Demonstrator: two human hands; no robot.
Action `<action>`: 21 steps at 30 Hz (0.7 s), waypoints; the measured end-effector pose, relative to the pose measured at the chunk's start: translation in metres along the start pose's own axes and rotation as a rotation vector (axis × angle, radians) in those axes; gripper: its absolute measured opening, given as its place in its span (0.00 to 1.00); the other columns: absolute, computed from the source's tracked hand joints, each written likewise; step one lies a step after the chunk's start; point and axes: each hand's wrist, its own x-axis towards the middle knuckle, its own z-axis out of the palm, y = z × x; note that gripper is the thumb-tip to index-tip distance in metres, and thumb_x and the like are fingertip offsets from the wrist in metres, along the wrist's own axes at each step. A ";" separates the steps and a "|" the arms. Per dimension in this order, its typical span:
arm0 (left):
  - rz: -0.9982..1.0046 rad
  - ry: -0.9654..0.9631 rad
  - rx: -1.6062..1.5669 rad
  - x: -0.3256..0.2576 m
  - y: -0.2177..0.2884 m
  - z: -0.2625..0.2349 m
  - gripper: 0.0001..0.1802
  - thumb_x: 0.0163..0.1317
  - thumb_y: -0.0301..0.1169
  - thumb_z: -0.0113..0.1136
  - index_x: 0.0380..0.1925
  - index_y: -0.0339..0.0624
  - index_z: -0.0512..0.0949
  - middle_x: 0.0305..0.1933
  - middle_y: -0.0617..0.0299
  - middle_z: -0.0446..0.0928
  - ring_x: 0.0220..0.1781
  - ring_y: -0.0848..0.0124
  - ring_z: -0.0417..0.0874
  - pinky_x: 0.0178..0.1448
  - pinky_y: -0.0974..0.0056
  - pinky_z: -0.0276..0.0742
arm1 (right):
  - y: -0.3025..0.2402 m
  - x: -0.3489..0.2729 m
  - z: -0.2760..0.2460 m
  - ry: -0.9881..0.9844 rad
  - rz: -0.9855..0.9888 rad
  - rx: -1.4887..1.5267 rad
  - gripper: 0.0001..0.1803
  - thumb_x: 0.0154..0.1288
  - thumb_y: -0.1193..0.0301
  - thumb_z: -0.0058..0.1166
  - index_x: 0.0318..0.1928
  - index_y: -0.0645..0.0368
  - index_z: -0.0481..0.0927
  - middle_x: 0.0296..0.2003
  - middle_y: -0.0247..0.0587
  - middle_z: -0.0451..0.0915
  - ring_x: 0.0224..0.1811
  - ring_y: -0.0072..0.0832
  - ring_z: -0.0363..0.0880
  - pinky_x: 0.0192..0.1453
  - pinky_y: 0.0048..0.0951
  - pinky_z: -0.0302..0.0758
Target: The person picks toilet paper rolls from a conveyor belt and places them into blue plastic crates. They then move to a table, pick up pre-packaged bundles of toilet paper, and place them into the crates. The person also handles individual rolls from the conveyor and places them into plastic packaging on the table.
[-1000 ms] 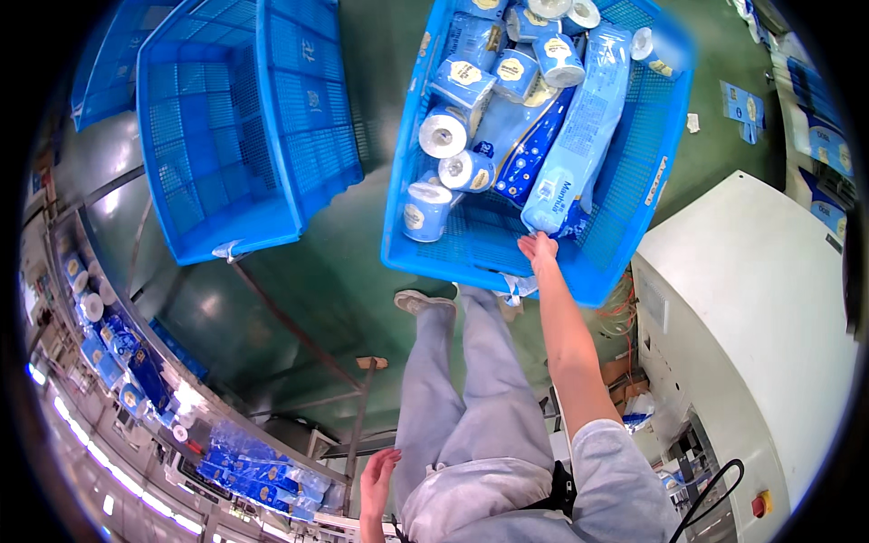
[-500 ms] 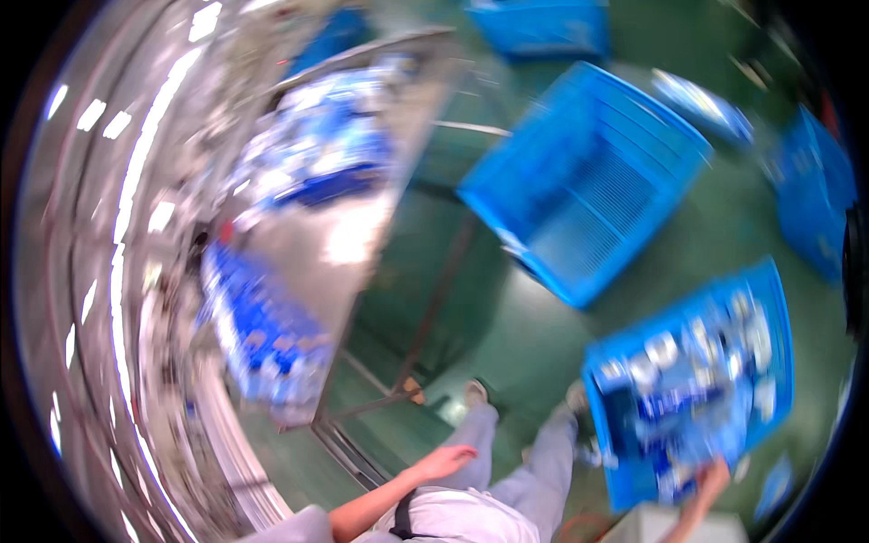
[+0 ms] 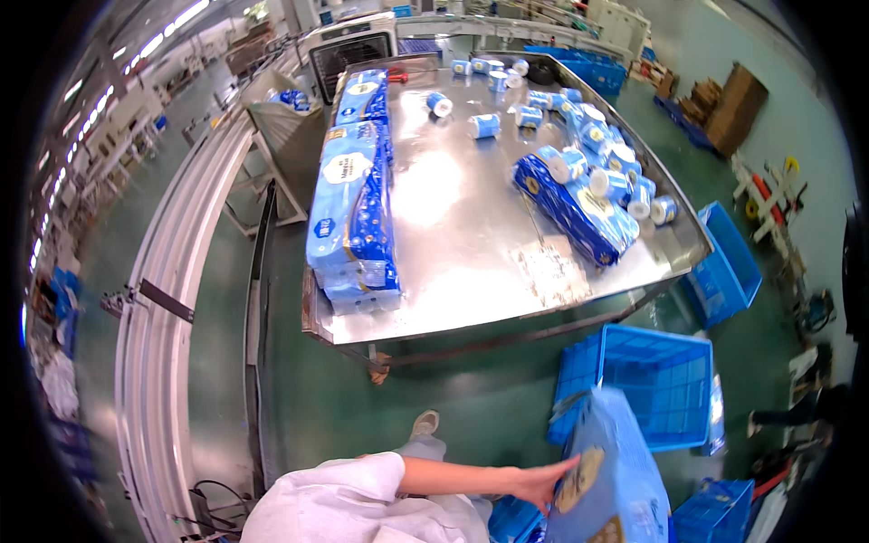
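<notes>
My left hand (image 3: 538, 483) reaches across to the right and is closed on the side edge of a large light-blue plastic pack (image 3: 608, 480). The pack stands tilted at the lower right, with a pale gold print on its face. Some of my left fingers are hidden against it. My right hand is out of sight. Just beyond the pack sits a blue plastic crate (image 3: 659, 385). Ahead, on a metal-topped table (image 3: 444, 235), lie long blue packs (image 3: 348, 199) in a row at the left and several small wrapped rolls (image 3: 608, 185) at the right.
Another blue pack (image 3: 579, 213) lies by the rolls. Blue crates (image 3: 724, 267) stand right of the table. White rails (image 3: 167, 326) run along the left. A cloth-sided bin (image 3: 288, 136) stands behind them. Boxes (image 3: 735, 109) are stacked far right, and a person's leg shows at the right edge.
My view has swung up and round to face the table. My left hand has moved from my lap onto the light-blue pack. My right hand, earlier at a filled crate, has gone from view.
</notes>
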 end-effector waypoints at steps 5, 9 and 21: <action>0.756 0.095 -0.062 -0.142 0.124 0.011 0.57 0.61 0.78 0.43 0.78 0.48 0.56 0.80 0.52 0.57 0.79 0.53 0.59 0.79 0.40 0.54 | -0.161 0.167 0.063 -0.264 -0.485 0.633 0.23 0.57 0.71 0.63 0.14 0.46 0.63 0.12 0.27 0.58 0.14 0.31 0.61 0.22 0.37 0.54; 1.214 0.173 0.118 -0.318 0.190 0.018 0.46 0.68 0.68 0.49 0.71 0.40 0.67 0.70 0.52 0.73 0.68 0.62 0.75 0.72 0.58 0.70 | -0.259 0.196 0.141 -0.307 -0.956 0.496 0.17 0.59 0.60 0.65 0.21 0.46 0.71 0.19 0.28 0.68 0.20 0.30 0.70 0.30 0.38 0.66; 1.488 1.458 0.593 -0.589 0.110 -0.113 0.35 0.76 0.39 0.56 0.75 0.33 0.59 0.75 0.51 0.65 0.73 0.66 0.69 0.76 0.61 0.63 | -0.486 0.249 0.410 -0.510 -1.199 0.472 0.13 0.59 0.64 0.59 0.19 0.52 0.83 0.18 0.41 0.82 0.22 0.38 0.85 0.26 0.39 0.78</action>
